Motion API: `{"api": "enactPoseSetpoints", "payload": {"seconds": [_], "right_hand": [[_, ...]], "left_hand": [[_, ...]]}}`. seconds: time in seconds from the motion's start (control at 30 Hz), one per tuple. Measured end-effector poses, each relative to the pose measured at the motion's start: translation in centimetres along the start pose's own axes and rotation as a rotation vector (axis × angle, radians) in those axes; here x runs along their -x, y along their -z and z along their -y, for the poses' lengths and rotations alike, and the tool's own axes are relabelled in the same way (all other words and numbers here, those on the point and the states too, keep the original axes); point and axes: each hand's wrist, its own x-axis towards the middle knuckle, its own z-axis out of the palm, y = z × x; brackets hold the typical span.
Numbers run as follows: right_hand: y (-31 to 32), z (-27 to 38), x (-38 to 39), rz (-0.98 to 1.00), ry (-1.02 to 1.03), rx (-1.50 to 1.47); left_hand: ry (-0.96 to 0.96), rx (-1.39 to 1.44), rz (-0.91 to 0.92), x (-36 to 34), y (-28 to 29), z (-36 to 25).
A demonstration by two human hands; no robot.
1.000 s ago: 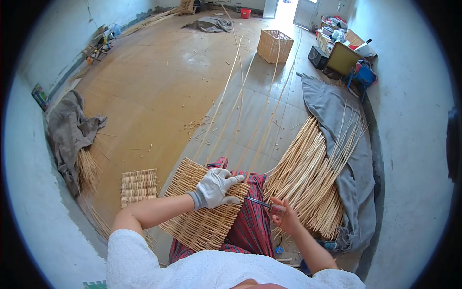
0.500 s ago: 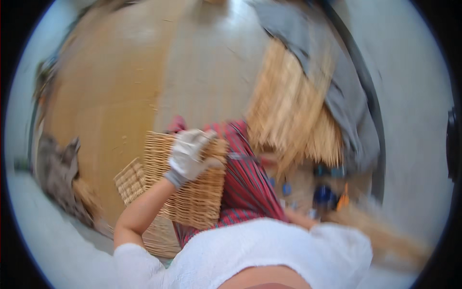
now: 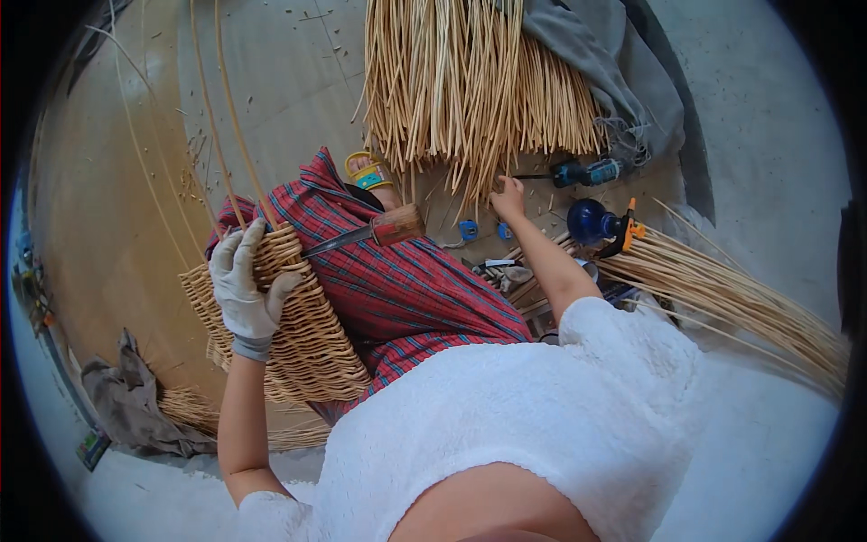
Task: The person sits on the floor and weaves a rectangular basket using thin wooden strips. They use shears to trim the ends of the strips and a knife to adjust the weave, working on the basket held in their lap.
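My left hand (image 3: 242,291), in a white glove, grips the upper rim of a woven wicker basket (image 3: 312,339) that rests tilted against my lap. Several long thin rods (image 3: 209,108) rise from the weave beyond the glove. Bare and with its fingers closed together, my right hand (image 3: 509,200) reaches to the lower ends of a large bundle of wicker rods (image 3: 452,90); what it pinches is too small to make out. Across the red plaid cloth (image 3: 415,298) on my lap lies a flat metal blade with a wooden handle (image 3: 397,226), its tip beside the basket.
Right of my right hand lie a dark blue spray bottle (image 3: 591,222) with an orange trigger, a power tool (image 3: 587,172) and small blue tape measures (image 3: 467,230). Another rod bundle (image 3: 731,298) stretches right. Grey cloth (image 3: 623,72) partly covers the large bundle. Brown cloth (image 3: 135,397) lies left.
The basket has turned and shifted left with my left hand on it, and its upright rods show. My right hand has come into view at the rods. The wooden-handled blade now shows clearly.
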Motion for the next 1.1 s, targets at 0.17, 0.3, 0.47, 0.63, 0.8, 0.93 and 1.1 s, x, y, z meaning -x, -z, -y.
{"api": "enactPoseSetpoints", "payload": {"seconds": [0.17,0.3,0.47,0.63,0.8,0.93,1.1], "right_hand": [[-0.2,0.2,-5.2,0.099,-0.073,-0.013],[2.3,5.4,-5.3,0.021,-0.144,-0.223],[16.3,12.4,-3.2,0.612,-0.247,-1.376],[29.5,30.7,7.6,0.724,0.587,-1.417],[28.6,38.3,10.5,0.495,1.172,-0.818],[29.3,38.1,10.8,0.757,0.466,-1.07],[28.1,34.5,11.1,0.492,0.8,-0.868]], "left_hand": [[-0.018,-0.001,0.023,-0.2,-0.1,0.1],[0.065,-0.053,0.022,1.0,0.5,-0.5],[0.027,0.02,-0.015,0.0,-0.1,-0.7],[0.007,0.013,-0.019,-0.3,0.2,-0.3],[0.025,0.032,-0.029,-0.2,0.5,-0.3],[0.026,0.047,-0.091,0.2,0.7,-0.3],[0.152,-0.094,-0.395,1.2,0.4,-0.4]]}}
